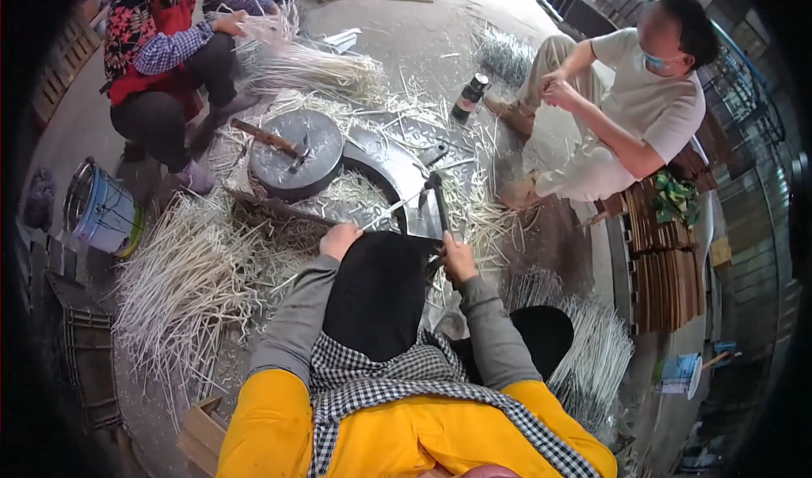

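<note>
My left hand [340, 241] is closed around one end of a thin pale rod [385, 214], which slants up and to the right. In my right hand [459, 259] is a hammer [440, 207], held by its dark handle. The hammer's head is at the far end of the rod, over a curved grey metal plate [391, 167]; whether it touches the rod I cannot tell. Beyond my hands, a second hammer [275, 140] with a wooden handle lies on a thick round metal block [296, 163].
Bundles of pale rods lie at left [186, 283], at far left [313, 68] and at right [592, 351]. Two people sit opposite, one in a red apron [161, 72], one in a light shirt [651, 97]. A dark flask [469, 97] and a bucket [106, 211] stand nearby.
</note>
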`<action>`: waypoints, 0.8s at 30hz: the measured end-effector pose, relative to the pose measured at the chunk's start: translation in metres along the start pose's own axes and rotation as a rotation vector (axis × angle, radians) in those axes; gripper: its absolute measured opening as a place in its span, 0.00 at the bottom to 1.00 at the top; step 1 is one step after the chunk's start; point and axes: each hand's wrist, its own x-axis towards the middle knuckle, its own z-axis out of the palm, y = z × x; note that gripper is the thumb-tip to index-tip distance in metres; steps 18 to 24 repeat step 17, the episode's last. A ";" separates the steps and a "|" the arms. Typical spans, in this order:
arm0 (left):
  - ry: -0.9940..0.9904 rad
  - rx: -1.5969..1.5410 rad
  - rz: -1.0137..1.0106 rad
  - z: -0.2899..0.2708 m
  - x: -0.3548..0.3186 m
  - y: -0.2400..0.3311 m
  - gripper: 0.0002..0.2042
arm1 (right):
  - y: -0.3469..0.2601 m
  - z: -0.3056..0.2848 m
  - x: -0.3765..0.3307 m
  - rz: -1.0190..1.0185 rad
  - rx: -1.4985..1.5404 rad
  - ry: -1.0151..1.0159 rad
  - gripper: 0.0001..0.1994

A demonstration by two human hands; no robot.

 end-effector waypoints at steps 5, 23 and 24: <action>-0.020 0.012 -0.041 -0.008 -0.024 0.005 0.19 | -0.067 -0.011 -0.017 -0.058 0.516 0.058 0.23; -0.026 0.089 -0.035 -0.010 -0.019 0.001 0.21 | -0.011 -0.006 0.000 0.012 0.257 0.049 0.22; -0.026 0.089 -0.035 -0.010 -0.019 0.001 0.21 | -0.011 -0.006 0.000 0.012 0.257 0.049 0.22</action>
